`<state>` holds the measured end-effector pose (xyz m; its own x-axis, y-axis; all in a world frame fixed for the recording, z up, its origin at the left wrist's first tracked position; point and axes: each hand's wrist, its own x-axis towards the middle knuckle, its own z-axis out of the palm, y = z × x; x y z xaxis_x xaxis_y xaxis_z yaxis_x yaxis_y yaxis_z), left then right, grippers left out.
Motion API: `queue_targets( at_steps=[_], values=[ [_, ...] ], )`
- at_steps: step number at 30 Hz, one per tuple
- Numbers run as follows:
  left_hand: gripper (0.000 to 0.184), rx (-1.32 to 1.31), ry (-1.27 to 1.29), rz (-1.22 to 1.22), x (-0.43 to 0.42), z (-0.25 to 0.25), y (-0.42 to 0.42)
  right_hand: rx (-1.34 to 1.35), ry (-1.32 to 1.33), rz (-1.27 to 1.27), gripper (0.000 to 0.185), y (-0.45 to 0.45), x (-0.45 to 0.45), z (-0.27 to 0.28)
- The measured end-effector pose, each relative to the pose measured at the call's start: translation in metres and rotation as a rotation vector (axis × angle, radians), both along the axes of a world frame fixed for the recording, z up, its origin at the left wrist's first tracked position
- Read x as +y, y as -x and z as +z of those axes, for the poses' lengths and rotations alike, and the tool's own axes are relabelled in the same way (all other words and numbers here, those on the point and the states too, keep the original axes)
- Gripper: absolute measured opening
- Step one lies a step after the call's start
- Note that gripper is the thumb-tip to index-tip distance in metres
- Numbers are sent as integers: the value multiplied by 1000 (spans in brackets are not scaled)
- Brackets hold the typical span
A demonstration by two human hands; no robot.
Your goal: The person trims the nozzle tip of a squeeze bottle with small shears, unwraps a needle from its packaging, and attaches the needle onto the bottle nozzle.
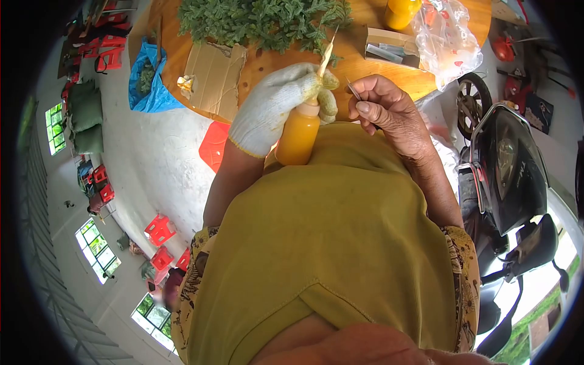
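My left hand (pixel 277 103), in a white knitted glove, is closed around an orange-yellow squeeze bottle (pixel 299 137). The bottle's long pale nozzle (pixel 327 58) points up and looks crusted, and its base is close to my apron. Just to the right, my bare right hand (pixel 389 112) pinches a thin metal strip or needle (pixel 353 90) between thumb and fingers. Its exact kind is too small to tell. A small gap lies between the two hands. Beyond them, a pile of green artificial foliage (pixel 261 21) lies on the wooden table (pixel 267 61).
A flattened cardboard piece (pixel 213 79), an open carton with metal strips (pixel 392 47), another yellow bottle (pixel 401 13) and a clear plastic bag (pixel 450 42) are on the table. A blue bag (pixel 152 97) hangs at the left edge. A motorbike (pixel 508 164) stands at right.
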<state>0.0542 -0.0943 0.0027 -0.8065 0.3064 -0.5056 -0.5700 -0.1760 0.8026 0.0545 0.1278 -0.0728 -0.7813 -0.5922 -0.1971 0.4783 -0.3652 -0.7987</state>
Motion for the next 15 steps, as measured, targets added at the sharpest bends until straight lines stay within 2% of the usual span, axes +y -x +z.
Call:
queue_targets(
  at_steps=[5, 15],
  values=[
    [25, -2, 14, -45, 8, 3, 5, -33, 30, -17, 26, 3, 9, 7],
    [31, 115, 213, -118, 25, 15, 11, -79, 40, -67, 25, 8, 15, 13]
  ],
)
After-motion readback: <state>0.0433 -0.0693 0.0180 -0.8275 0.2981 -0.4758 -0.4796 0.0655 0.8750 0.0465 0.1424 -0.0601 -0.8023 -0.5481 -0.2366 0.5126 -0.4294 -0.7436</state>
